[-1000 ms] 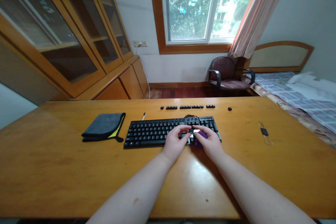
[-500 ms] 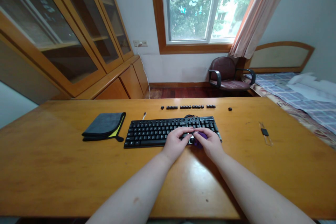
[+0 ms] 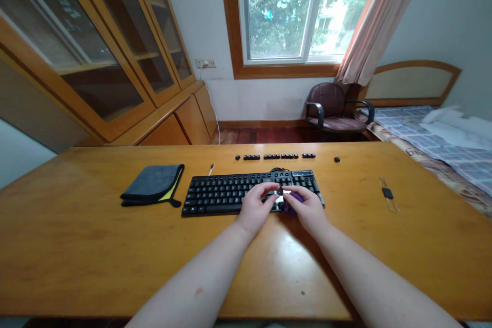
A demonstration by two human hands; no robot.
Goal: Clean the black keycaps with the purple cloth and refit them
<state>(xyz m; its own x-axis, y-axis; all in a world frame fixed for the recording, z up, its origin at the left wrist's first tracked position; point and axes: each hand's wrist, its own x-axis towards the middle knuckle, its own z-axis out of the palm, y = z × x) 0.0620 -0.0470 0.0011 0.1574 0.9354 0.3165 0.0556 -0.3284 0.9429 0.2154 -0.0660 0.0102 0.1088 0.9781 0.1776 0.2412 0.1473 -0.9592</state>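
A black computer keyboard [image 3: 217, 196] lies on the desk, and both hands are over its right part. My left hand [image 3: 257, 206] holds a small black keycap [image 3: 280, 191] at its thumb and fingertips. Facing it, my right hand [image 3: 308, 207] has its thumb and index finger close to the same keycap. A soft purple lump [image 3: 293, 204] is tucked under the fingers of my right hand, partly hidden by them. Between the hands a white patch [image 3: 279, 199] shows on the keyboard where keys are off.
Behind the keyboard several loose black keycaps [image 3: 272, 156] stand in a row on the desk [image 3: 115, 256]. A folded grey cloth [image 3: 151, 184] and a small white brush [image 3: 211, 168] are on the left. A wire keycap puller [image 3: 387, 193] lies at the right.
The fingertips of my two hands have drawn slightly apart, and the keycap and white patch between them show more clearly. The other things stay where they were.
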